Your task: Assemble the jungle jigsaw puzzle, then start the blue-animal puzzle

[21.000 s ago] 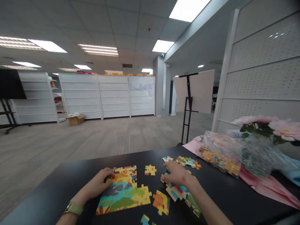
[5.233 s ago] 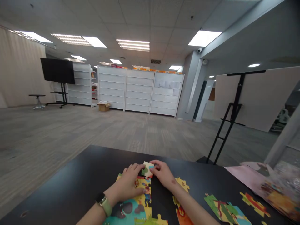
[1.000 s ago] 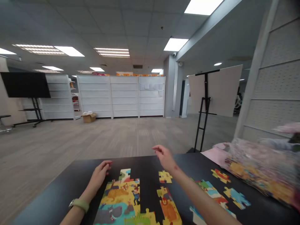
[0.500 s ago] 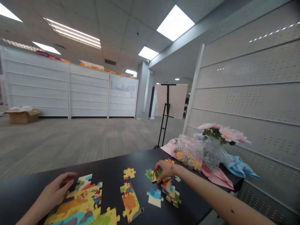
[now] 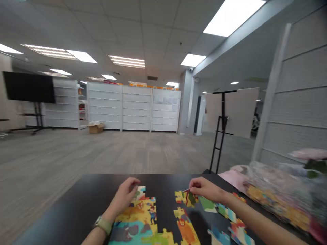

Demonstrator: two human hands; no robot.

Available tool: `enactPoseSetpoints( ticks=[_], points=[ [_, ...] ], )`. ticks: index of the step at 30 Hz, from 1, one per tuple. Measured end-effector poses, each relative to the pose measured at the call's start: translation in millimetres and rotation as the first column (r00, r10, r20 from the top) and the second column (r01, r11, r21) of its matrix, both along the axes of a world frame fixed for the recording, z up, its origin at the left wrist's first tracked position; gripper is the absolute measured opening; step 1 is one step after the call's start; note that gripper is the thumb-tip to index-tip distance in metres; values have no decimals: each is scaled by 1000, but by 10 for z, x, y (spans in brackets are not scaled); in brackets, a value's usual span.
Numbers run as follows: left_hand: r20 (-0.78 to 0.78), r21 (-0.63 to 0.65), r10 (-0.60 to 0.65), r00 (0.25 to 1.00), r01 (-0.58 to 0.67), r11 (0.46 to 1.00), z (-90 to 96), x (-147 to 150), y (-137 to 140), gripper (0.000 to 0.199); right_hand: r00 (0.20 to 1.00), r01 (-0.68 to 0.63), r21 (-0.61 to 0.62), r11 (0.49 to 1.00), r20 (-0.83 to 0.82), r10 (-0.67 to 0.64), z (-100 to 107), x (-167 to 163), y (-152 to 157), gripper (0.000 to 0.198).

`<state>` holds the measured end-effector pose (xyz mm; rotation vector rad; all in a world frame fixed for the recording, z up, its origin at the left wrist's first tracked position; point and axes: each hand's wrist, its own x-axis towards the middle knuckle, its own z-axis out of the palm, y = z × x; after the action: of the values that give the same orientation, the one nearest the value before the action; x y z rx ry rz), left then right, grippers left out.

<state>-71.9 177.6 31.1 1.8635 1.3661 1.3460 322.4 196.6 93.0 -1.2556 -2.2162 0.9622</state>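
My left hand, with a watch on its wrist, rests at the upper left edge of a joined section of jigsaw puzzle. Its fingers are loosely bent, the thumb apart, and nothing shows between them. My right hand pinches a puzzle piece with red and green on it, tilted up from the table. This piece is beside a small yellow piece; whether they are joined I cannot tell. Just below lies a strip of pieces with a lion.
Loose puzzle pieces lie under and around my right forearm on the black table. At the right are a clear plastic bag of pieces and pink flowers. An easel stands beyond the table.
My view has swung left. My right hand has moved left across the table with a puzzle piece, from the loose pieces to the small yellow piece. My left hand stays by the joined section.
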Motion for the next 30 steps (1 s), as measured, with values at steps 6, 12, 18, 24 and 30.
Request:
enactPoseSetpoints(
  ticks=[6,12,18,24,30],
  points=[
    [82,-54,-201,976,206,977,-56,518,-168,29,973,-162,-68,984,-176,148,49,-1043,-115,18],
    [446,-121,-287,848,375,919,-89,488,-57,43,968,-24,72,997,-247,42,-108,-1446,26,23],
    [408,-257,-2,913,117,959,-21,-259,199,43,940,210,112,971,-295,-170,-571,-982,201,42],
    [266,-343,165,950,-67,937,-146,-666,283,28,957,239,181,954,-209,-201,-943,-772,205,43],
    [124,-288,139,982,-98,953,-269,-723,322,30,987,135,279,951,-118,-105,-837,-931,30,36]
  ],
)
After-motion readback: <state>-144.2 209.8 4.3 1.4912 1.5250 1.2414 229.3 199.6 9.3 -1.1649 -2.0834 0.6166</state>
